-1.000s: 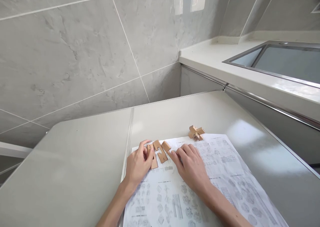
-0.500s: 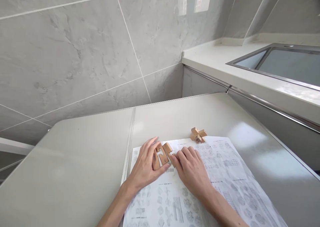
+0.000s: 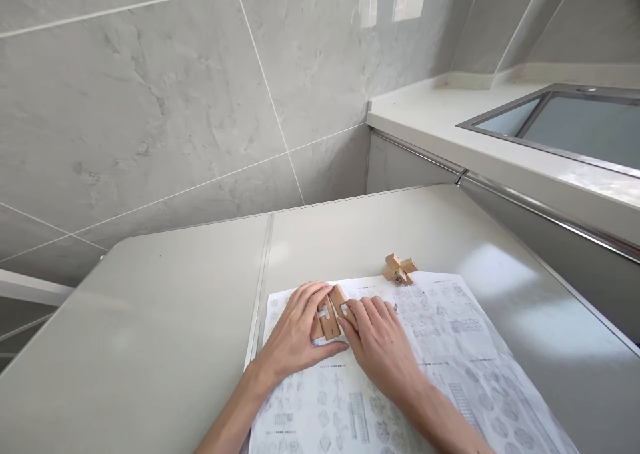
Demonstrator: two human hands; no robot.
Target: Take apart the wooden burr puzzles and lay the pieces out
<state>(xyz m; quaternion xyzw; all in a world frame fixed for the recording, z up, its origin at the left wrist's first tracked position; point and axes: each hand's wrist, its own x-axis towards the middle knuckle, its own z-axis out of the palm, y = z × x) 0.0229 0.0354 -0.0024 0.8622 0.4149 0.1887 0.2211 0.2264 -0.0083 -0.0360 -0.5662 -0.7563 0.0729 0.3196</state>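
Note:
My left hand (image 3: pixel 295 331) curls around notched wooden puzzle pieces, its fingers over their far left side and its thumb stretched along the near side. One of these pieces (image 3: pixel 330 327) shows a cut-out and a small dark mark on its near end. Another notched wooden piece (image 3: pixel 338 297) leans beside it, pinched at its right between the thumb and index finger of my right hand (image 3: pixel 383 334). My fingers partly cover the pieces. Just beyond the right hand sits a cross-shaped wooden puzzle (image 3: pixel 399 271) with a dark mark on its front.
A large printed sheet (image 3: pixel 310 401) with diagrams lies under both hands on the pale table (image 3: pixel 190 321). A seam crosses the tabletop to the left. At the right stands a higher white counter (image 3: pixel 415 117) with a metal-rimmed sink (image 3: pixel 500 117). A grey tiled wall (image 3: pixel 165 107) rises behind.
The fingers of my left hand have closed farther over the pieces. The right-hand piece has shifted and tilted slightly, and the right thumb now presses on its near side.

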